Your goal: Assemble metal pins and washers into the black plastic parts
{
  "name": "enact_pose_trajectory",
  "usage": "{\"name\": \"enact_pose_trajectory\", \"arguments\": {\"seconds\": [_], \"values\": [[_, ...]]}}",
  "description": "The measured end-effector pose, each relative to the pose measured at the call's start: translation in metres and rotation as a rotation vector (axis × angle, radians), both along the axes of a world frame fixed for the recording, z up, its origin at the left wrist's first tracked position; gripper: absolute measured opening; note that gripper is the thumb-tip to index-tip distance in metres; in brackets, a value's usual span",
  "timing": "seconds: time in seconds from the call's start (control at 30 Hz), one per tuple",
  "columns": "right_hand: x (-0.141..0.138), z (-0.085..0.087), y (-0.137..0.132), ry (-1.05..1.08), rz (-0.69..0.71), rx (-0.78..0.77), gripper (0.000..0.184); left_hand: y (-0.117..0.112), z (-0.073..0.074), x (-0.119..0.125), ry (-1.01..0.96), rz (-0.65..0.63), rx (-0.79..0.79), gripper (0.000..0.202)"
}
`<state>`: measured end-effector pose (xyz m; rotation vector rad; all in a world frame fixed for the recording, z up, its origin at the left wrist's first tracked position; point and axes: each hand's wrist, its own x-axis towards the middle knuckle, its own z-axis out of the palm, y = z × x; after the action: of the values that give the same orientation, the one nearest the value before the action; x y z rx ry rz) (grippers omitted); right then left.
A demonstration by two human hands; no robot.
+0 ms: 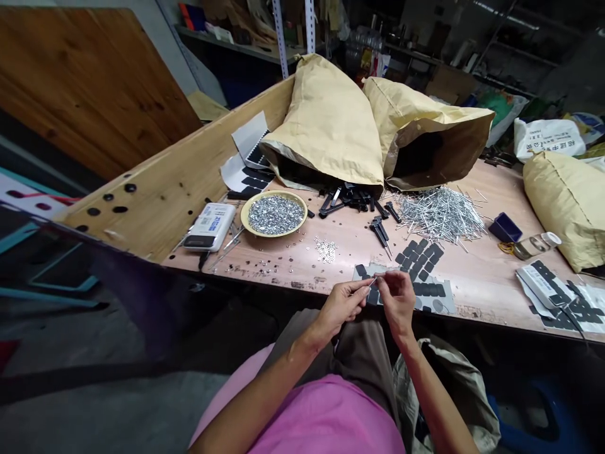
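Note:
In front of the table edge, my left hand (344, 304) pinches a thin metal pin (373, 282) that points up to the right. My right hand (397, 301) is closed at the pin's far end; any small piece between its fingertips is too small to make out. Just behind the hands lies a grey sheet (447, 301) bearing black rounded pads (429, 289). More black pads (420, 258) are spread beyond it. Small metal washers (326, 250) lie loose to the left, and black plastic parts with pins (379, 234) lie farther back.
A yellow bowl (244, 222) of small metal pieces stands left, beside a white box-shaped device (210, 227). Large paper sacks (331, 120) lie at the back, with a heap of metal pins (442, 214). A dark blue box (505, 227) and a clear jar (534, 246) stand right.

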<state>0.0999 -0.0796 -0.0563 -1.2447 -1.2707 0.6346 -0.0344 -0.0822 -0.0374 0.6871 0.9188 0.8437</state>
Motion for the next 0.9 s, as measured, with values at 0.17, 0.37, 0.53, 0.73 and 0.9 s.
{"name": "enact_pose_trajectory", "arguments": {"seconds": [0.17, 0.37, 0.53, 0.73, 0.9], "values": [[0.014, -0.003, -0.010, -0.418, 0.055, 0.216, 0.010, -0.004, 0.005, 0.003, 0.051, -0.045, -0.009, 0.063], [0.026, 0.017, -0.011, -0.284, 0.160, 0.001, 0.014, -0.006, 0.011, -0.004, 0.076, -0.159, 0.040, 0.058], [0.038, 0.030, -0.005, -0.214, 0.362, -0.198, 0.019, -0.004, 0.011, -0.010, 0.065, -0.289, 0.041, 0.058], [0.042, 0.033, -0.007, -0.377, 0.427, -0.153, 0.023, -0.005, 0.004, -0.004, 0.235, -0.264, 0.222, 0.036], [0.040, 0.031, -0.008, -0.495, 0.384, -0.088, 0.027, -0.012, -0.005, 0.004, 0.521, -0.003, 0.560, 0.020]]}}
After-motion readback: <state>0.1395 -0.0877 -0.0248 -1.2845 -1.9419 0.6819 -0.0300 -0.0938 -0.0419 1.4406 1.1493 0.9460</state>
